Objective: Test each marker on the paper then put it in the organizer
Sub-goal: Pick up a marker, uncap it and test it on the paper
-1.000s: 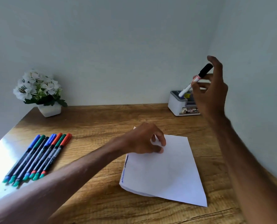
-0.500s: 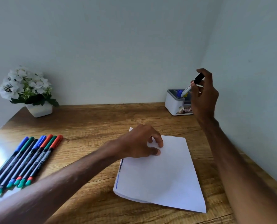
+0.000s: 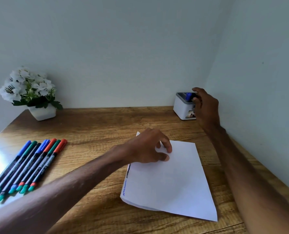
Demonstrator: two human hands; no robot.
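Our right hand point(image 3: 207, 108) pinches the black-capped marker point(image 3: 194, 99), likely light and rigid, over the far-right-corner organizer point(image 3: 182, 109); our relaxed left hand point(image 3: 148, 147) pins the paper point(image 3: 174, 186).

Soft daylight comes from the left of the frame, where a blown-out patch of glare washes out the wooden table point(image 3: 96, 125) at the left edge. The paper point(image 3: 174, 183) reads bright white with a faint blue cast. The left hand point(image 3: 147, 147) drops only a soft shadow onto it. At the right, the right hand point(image 3: 206, 108) is dim, so the black marker point(image 3: 194, 99) it pinches nearly merges with the fingers. Both forearms stretch and smear toward the lower corners, and the table edges bow.
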